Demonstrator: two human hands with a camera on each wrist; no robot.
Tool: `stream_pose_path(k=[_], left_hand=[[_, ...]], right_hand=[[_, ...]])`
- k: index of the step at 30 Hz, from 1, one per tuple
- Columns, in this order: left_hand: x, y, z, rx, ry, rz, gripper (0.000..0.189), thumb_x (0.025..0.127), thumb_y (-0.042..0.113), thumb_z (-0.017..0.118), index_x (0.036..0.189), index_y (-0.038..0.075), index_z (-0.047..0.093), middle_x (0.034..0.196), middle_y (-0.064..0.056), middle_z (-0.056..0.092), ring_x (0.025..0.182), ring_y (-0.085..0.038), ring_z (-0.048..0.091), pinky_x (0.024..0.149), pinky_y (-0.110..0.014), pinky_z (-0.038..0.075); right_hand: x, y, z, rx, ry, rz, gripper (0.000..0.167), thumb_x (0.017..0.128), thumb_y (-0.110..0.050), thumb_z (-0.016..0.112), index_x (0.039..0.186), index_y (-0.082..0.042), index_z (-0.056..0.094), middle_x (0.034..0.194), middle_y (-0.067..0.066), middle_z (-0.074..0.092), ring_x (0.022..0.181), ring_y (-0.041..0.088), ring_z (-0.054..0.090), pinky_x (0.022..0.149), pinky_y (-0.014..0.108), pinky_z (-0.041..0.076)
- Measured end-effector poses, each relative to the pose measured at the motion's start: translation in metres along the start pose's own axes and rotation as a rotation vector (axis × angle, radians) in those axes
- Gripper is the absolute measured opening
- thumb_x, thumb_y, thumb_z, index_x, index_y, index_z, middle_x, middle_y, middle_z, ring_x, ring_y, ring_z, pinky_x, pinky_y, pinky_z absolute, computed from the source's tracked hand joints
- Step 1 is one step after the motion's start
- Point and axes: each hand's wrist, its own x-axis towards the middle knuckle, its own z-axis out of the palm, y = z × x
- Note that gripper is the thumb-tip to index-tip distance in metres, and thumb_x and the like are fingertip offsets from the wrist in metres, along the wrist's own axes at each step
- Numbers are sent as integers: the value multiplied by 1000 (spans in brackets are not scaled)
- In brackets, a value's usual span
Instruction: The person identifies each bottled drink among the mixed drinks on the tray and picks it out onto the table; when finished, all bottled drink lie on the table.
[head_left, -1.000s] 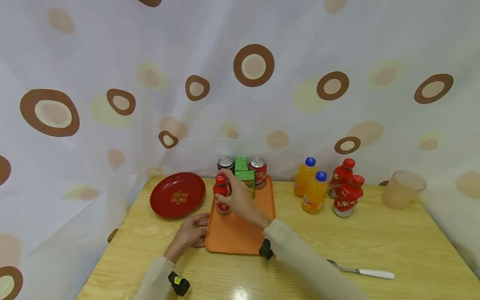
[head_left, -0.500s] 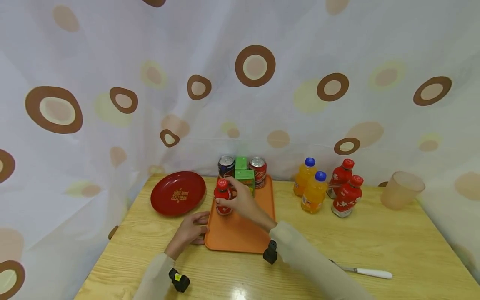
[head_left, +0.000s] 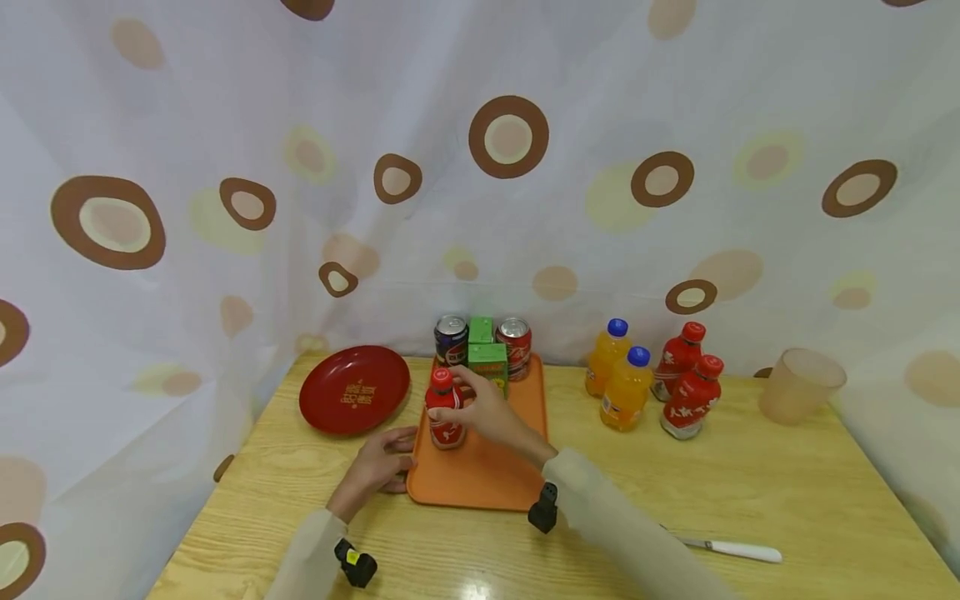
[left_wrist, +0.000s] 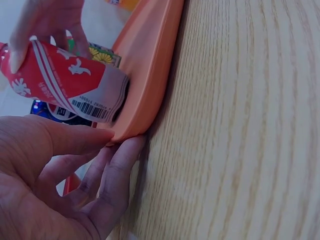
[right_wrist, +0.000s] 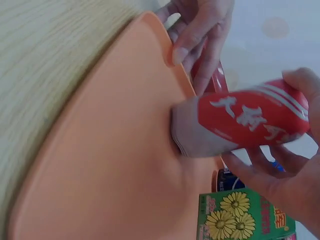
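Note:
My right hand [head_left: 491, 410] grips a red drink bottle [head_left: 446, 410] with a red cap, thumb on one side and fingers on the other. The bottle stands nearly upright at the left side of the orange tray [head_left: 480, 475]; in the right wrist view its grey base is right at the tray floor. With thumb and fingers, my left hand [left_wrist: 65, 175] pinches the tray's left rim. Farther back on the tray are a dark blue can [head_left: 452, 343], a red can [head_left: 514, 346] and two green drink cartons [head_left: 487, 364], one behind the other.
Left of the tray lies a red plate [head_left: 354, 390] with gold lettering. To the right stand two orange drink bottles [head_left: 627, 393], two more red bottles [head_left: 691, 402] and a translucent cup [head_left: 799, 387]. A white-handled utensil [head_left: 742, 550] lies near the front.
My right hand has brought the red bottle a little toward me along the tray's left side, uncovering the dark blue can. My left hand has stayed at the tray's rim.

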Motion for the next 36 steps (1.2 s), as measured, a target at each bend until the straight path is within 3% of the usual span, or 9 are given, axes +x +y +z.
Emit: stream_pose_path(k=[5, 10, 13, 18, 21, 29, 36], left_hand=[[0, 1, -1, -1, 0, -2, 54, 94, -3, 67, 147, -1, 57, 131, -27, 66, 91, -25, 73, 61, -41, 64], [1, 2, 1, 1, -2, -3, 54, 94, -3, 67, 147, 0, 58, 131, -26, 66, 91, -25, 72, 61, -41, 64], [2, 2, 3, -12, -3, 2, 54, 93, -6, 67, 146, -1, 58, 128, -26, 67, 89, -25, 73, 59, -41, 64], [2, 0, 3, -32, 3, 4, 56, 91, -7, 68, 146, -1, 59, 126, -24, 68, 85, -24, 72, 58, -40, 63], [1, 0, 1, -23, 12, 3, 56, 90, -7, 68, 146, -1, 59, 126, -24, 67, 85, -24, 72, 58, -40, 63], [2, 2, -1, -34, -3, 18, 56, 91, -8, 67, 146, -3, 58, 125, -25, 67, 84, -25, 73, 60, -42, 64], [1, -1, 0, -53, 0, 17, 54, 91, -10, 66, 145, -4, 58, 123, -25, 67, 80, -24, 72, 56, -41, 63]], right_hand=[[-5, -1, -5, -35, -24, 6, 61, 88, -33, 86, 142, -20, 61, 128, 1, 70, 119, 25, 64, 99, 47, 56], [-14, -3, -8, -53, -16, -26, 64, 88, -30, 86, 143, -15, 55, 128, 5, 70, 118, 26, 64, 97, 46, 57], [-19, -4, -11, 19, -18, -22, 62, 90, -24, 84, 142, -10, 54, 128, 11, 70, 116, 28, 66, 94, 42, 59], [-25, -1, -21, 183, 48, 76, 69, 92, -15, 81, 151, 0, 50, 130, 23, 69, 116, 34, 68, 87, 43, 63], [-31, -2, -29, 201, 88, 88, 72, 90, -16, 83, 152, 2, 49, 130, 24, 69, 115, 33, 69, 86, 41, 63], [-51, -33, -69, 117, 111, -39, 58, 90, -13, 83, 141, -2, 60, 124, 18, 73, 99, 25, 71, 85, 33, 61], [-67, -34, -111, -20, 221, -84, 56, 89, -14, 83, 140, -1, 62, 122, 19, 74, 97, 28, 71, 83, 26, 59]])
